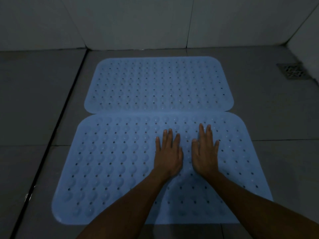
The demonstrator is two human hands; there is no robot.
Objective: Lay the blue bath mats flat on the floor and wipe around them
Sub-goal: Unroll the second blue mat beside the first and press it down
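Both hands, left hand [168, 153] and right hand [205, 150], press straight fingers on near mat [112, 169], touching far mat [155, 83] on floor [34, 118]; laying looks done, wiping remains.

No text, label, brand, number or sign can be read anywhere in view.

The grey tiled floor [43, 100] carries two perforated pale-blue rubber bath mats: the far mat [158, 83] at twelve o'clock touches the near mat [112, 161]; a metal drain grate [293, 71] sits at two o'clock.
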